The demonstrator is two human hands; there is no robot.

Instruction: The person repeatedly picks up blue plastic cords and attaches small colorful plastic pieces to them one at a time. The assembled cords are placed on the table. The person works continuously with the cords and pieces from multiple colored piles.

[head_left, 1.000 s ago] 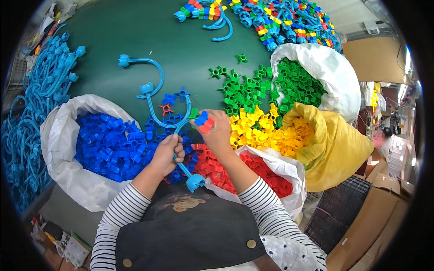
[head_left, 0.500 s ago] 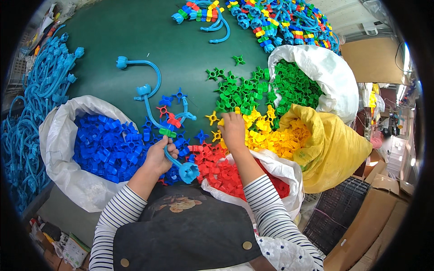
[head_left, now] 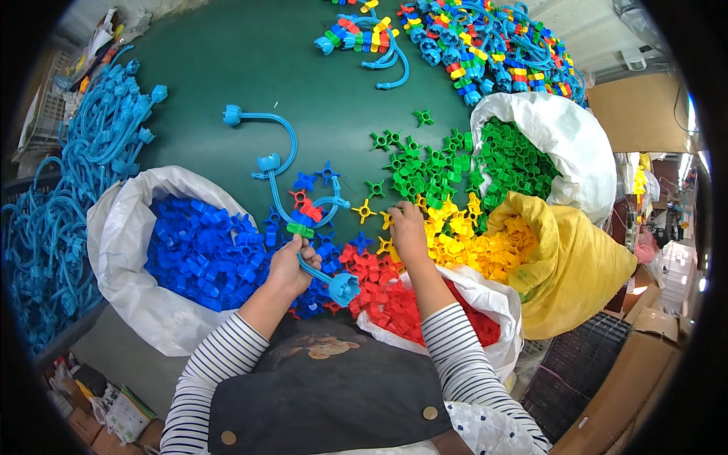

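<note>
- A heap of blue tubes (head_left: 68, 220) lay at the far left of the green table (head_left: 227, 68).
- A white sack of blue pieces (head_left: 197, 250) sat beside it.
- The left hand (head_left: 292, 265) was closed around a blue tube (head_left: 303, 227) threaded with red, blue and green pieces, just right of that sack.
- The right hand (head_left: 408, 231) rested fingers-down on yellow pieces (head_left: 470, 243); whether it pinched one could not be told.
- Red pieces (head_left: 394, 296) lay below, green pieces (head_left: 432, 171) above.
</note>
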